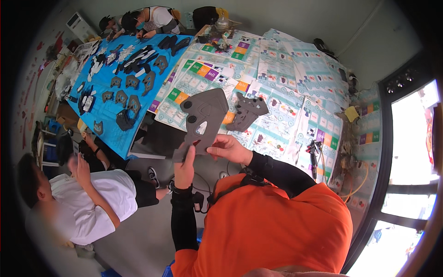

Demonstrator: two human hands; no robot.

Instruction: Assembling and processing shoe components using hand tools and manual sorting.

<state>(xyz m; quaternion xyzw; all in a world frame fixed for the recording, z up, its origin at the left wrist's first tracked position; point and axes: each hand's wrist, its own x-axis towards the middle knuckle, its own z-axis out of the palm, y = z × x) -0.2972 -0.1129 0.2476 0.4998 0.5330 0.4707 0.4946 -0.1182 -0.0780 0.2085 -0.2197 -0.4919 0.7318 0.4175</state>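
A dark grey moulded panel with round holes and an oval cut-out is held up in front of me, above the table's near edge. My left hand is closed on its lower left end. My right hand grips the lower right edge between thumb and fingers. Something small and red shows by the left fingertips; what it is I cannot make out. Just behind the held panel, similar grey panels lie together on the paper-covered table.
To the left, a blue-covered table carries many dark moulded parts. A person in a white shirt sits at the lower left. Others work at the far end. Black tools with cables lie at the table's right edge, near a window.
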